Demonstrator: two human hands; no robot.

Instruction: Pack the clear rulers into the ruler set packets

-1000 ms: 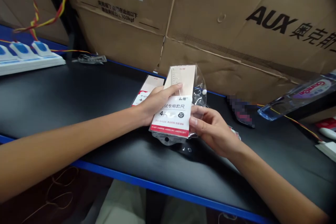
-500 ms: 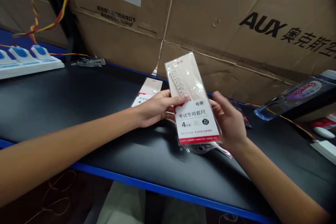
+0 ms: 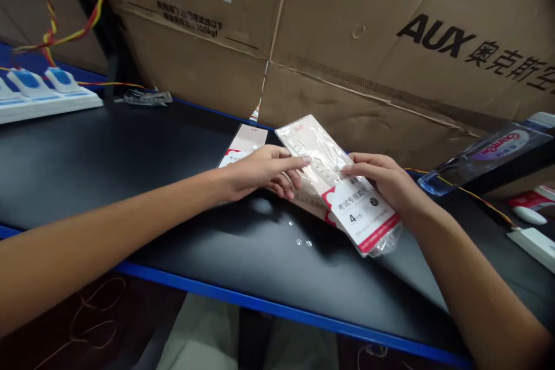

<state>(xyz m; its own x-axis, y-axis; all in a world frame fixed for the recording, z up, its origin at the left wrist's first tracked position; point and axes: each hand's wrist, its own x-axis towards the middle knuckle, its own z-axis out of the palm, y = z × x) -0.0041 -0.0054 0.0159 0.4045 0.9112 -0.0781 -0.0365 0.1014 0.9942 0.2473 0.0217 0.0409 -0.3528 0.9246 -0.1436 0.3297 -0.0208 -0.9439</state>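
Note:
A ruler set in a clear plastic sleeve [image 3: 366, 214], with a white and red printed card, is tilted over the black table. My right hand [image 3: 381, 179] grips it at the right edge, thumb on top and the other fingers behind. Beneath it shows part of a second similar package [image 3: 310, 199]. My left hand [image 3: 269, 170] is at the left edge with fingers apart, the forefinger reaching over the sleeve; whether it touches is unclear. Behind that hand, another ruler set package [image 3: 248, 139] lies on the table, partly covered.
Large cardboard boxes [image 3: 347, 92] stand along the back of the black table [image 3: 173, 243]. At left is a white power strip [image 3: 52, 105] with plugs and cables. A clear bottle [image 3: 489, 153] leans at right, near a white mouse [image 3: 526, 215]. Small clear discs [image 3: 299, 241] lie in front.
The held package has turned, its lower end swinging right and its top dropping lower. My left hand has let go of its edge, while my right hand now has its thumb on the front.

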